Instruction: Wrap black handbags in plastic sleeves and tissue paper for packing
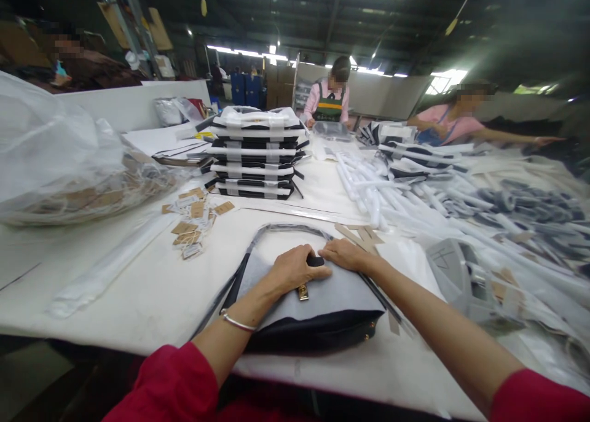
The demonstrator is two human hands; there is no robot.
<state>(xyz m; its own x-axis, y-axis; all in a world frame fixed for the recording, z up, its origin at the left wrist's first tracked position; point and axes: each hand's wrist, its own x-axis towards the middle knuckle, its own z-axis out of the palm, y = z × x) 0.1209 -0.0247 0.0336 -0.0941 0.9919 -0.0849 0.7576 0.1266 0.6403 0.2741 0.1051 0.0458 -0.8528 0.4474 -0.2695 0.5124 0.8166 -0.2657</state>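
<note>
While the bag lies on the counter, likely for firm backing, left hand has fingers closed round a black tab above the gold clasp; right hand bunches at the top edge, can't tell if gripping.

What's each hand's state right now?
Left hand: part-closed about the black tab on the bag; grip unclear.
Right hand: fingers curled at the bag's upper edge; whether it holds anything cannot be told.
</note>
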